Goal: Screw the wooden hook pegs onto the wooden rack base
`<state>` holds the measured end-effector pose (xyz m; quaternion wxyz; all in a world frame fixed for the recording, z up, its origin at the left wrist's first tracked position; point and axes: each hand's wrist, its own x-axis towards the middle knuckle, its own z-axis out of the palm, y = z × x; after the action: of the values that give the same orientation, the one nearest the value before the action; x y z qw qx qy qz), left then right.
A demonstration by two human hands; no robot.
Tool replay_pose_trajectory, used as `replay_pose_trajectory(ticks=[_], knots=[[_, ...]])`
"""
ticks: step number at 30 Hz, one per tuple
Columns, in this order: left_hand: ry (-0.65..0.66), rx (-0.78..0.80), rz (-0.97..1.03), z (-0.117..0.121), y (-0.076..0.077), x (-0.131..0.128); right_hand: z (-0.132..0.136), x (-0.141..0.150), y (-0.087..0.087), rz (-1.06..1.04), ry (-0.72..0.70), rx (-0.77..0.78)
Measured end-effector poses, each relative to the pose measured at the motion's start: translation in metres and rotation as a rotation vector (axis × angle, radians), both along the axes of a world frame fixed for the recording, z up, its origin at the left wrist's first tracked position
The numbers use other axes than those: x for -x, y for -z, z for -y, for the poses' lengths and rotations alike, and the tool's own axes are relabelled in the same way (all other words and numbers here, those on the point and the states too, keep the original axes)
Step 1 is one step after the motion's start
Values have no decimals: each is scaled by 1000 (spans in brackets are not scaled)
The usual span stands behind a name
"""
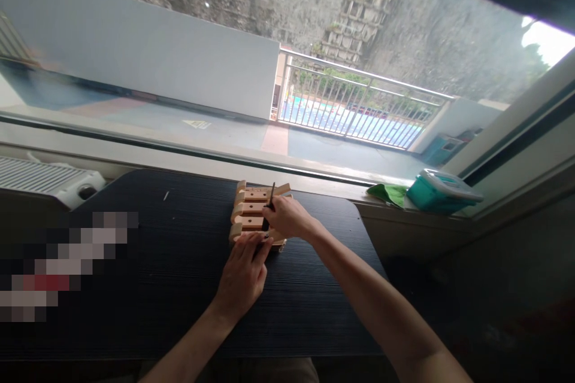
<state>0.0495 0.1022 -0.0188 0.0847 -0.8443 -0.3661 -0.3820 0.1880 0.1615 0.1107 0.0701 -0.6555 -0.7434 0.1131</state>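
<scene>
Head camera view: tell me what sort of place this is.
Probably a room in a school or similar building: a dark table stands by a large window, and outside are a metal railing and blue-and-pink flooring.

Dim interior, bright window backlight

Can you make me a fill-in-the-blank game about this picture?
The hand holding the dark tool is the ____ one.
The left hand touches a thing with slats made of ____.
The cloth beside the teal box is coloured ____.

Missing words: right; wood; green.
</scene>
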Motion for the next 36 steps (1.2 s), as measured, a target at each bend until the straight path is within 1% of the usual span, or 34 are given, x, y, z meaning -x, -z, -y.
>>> replay_pose_trajectory(ticks=[4,7,9,13,18,23,27,29,32,34,36], knots=[[7,30,4,1,-2,0,0,-1,-2,17,49,-31],[3,28,14,1,-1,0,3,0,1,28,7,21],[-3,24,15,1,0,-1,3,-1,1,28,-21,28],[4,23,16,0,-1,-1,0,-2,-1,30,22,-23],[7,11,20,-1,0,-1,-2,0,0,30,-30,41],[1,16,16,-1,2,-1,-2,2,-2,34,18,13],[4,14,17,-1,3,-1,3,5,-1,34,-66,82],[-1,18,20,-1,2,-1,4,0,-9,31,-123,101],[4,31,23,0,-1,-1,7,-15,-30,33,-170,120],[13,41,24,0,-3,-1,13,-24,-46,68,-205,153],[19,53,27,1,-5,-1,21,-30,-58,110,-246,188]])
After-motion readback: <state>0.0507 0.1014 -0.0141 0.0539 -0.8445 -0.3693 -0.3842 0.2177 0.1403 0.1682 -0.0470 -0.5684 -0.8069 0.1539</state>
